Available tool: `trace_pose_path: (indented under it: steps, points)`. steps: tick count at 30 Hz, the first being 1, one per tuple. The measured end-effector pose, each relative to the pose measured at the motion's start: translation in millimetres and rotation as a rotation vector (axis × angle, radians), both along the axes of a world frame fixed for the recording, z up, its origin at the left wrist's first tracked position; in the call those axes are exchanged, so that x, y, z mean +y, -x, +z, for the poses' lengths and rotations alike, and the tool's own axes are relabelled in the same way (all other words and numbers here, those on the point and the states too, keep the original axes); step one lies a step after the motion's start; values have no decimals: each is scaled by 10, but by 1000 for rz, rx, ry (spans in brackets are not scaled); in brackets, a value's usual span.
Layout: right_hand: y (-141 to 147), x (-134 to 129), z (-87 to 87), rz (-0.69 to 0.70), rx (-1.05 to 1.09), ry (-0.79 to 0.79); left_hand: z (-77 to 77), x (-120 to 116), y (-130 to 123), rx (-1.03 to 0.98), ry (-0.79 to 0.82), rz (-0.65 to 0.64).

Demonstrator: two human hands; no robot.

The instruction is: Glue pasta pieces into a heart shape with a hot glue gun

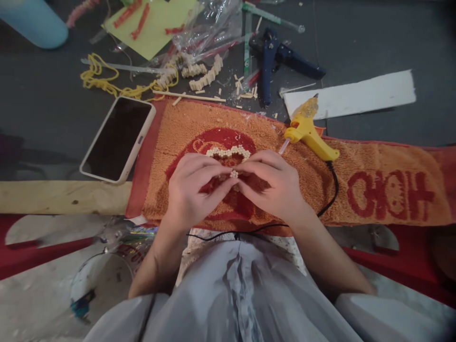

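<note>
Both hands, left [271,183] and right [195,187], pinch a small pale cluster [234,174], apparently of short stick pieces, above an orange towel [388,190]. A yellow glue gun [309,135] lies at right; a phone [117,138], screen up, at left; navy pliers [270,61] beyond.

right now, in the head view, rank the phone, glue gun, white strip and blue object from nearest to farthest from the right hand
From the right hand:
1. glue gun, just beyond, rightward
2. white strip, farther right
3. phone, left side
4. blue object, far left corner
</note>
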State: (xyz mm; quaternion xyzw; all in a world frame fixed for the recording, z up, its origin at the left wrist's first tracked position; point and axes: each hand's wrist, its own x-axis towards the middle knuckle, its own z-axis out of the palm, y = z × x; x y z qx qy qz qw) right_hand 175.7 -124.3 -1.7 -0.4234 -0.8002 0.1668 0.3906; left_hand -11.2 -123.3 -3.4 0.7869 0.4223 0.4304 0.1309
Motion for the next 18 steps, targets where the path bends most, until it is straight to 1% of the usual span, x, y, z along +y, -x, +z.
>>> trace_pose_path:
  steps: [4,8,11,14,16,18]
  points:
    - [17,-17,10,13,-16,-54,59,-24,-62,-66,67,21]
    - [27,-17,11,10,12,-34,87,-16,-85,-48,64,47]
    - [-7,-10,44,-37,55,32,74,9,-36,-4,-27,143]
    - [-96,-17,87,-100,78,88,45,32,76,42,-99,264]
    - [-173,-40,99,-100,52,108,24,39,173,48,-87,323]
    - [-245,-78,84,-72,-19,114,3,39,277,68,-99,393]
